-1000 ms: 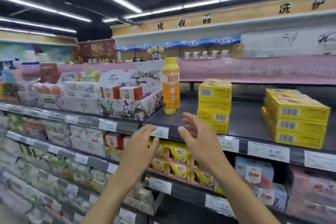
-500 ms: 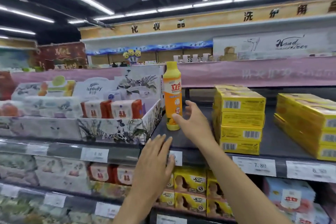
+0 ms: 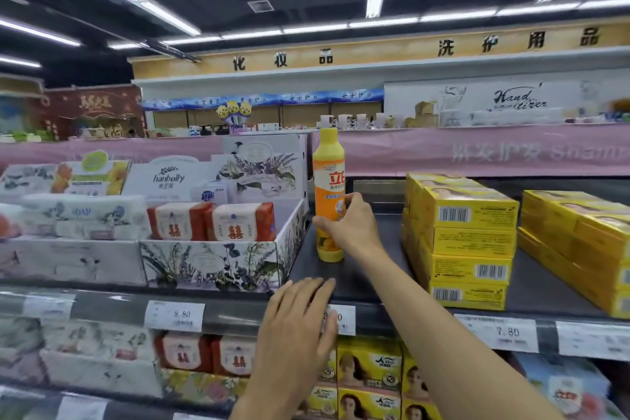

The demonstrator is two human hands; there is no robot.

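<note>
On the shelf (image 3: 358,280), a little back from its front edge, the bottle (image 3: 329,181) stood upright between a floral tray (image 3: 211,259) to its left and stacked yellow boxes (image 3: 467,239) to its right.

Change: one second before, both hands hung in the air short of the shelf. Half a second before, the right thumb only touched the bottle. Now the right hand (image 3: 351,225) was curled round the lower half, thumb across the front and fingers behind.

The left hand (image 3: 296,327) had risen to the front edge and lay flat over the price rail (image 3: 170,315), fingers straight and together, holding nothing.

Reading: grip made, but the base was still on the shelf, so the lift was probably next.

Materials:
- Bottle: smooth glossy plastic, a slim cylinder with a rounded yellow cap and an orange label.
- Boxes: crisp rectangular card with barcodes.
- Tray: printed card.
- Shelf: dark, flat and matte.
</note>
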